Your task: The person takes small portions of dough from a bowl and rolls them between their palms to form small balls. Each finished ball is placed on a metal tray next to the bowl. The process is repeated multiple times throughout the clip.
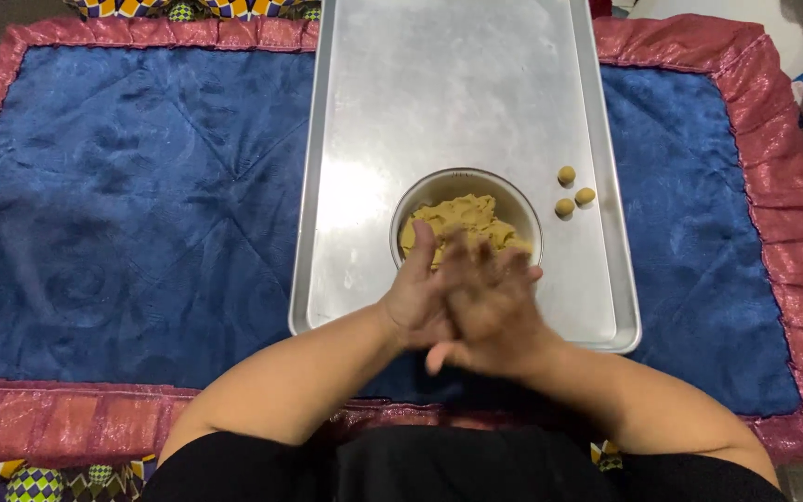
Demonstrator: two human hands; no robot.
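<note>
From my seat I look straight down onto a blue quilted mat [141, 204] with a shiny pink-red border, spread over what seems to be the floor; a patterned cloth in yellow, blue and green [39, 482] peeks out at the near-left corner and along the far edge. A long silver metal tray [355, 186] lies on the mat, running away from me, its surface mostly bare and reflecting light. Near its close end sits a round metal bowl [513, 200] holding a lump of tan dough [462, 218]. Just right of the bowl, by the tray's right rim, three small dough balls [572, 193] cluster, touching or nearly so. My left hand [415, 297] and right hand [490, 311] are pressed together, palm against palm, fingers stretched out flat, over the tray's near edge and just in front of the bowl. Motion blur smears the fingers; I cannot tell whether anything lies between the palms. I see no packages, labels or signs that I can make out in this view.
</note>
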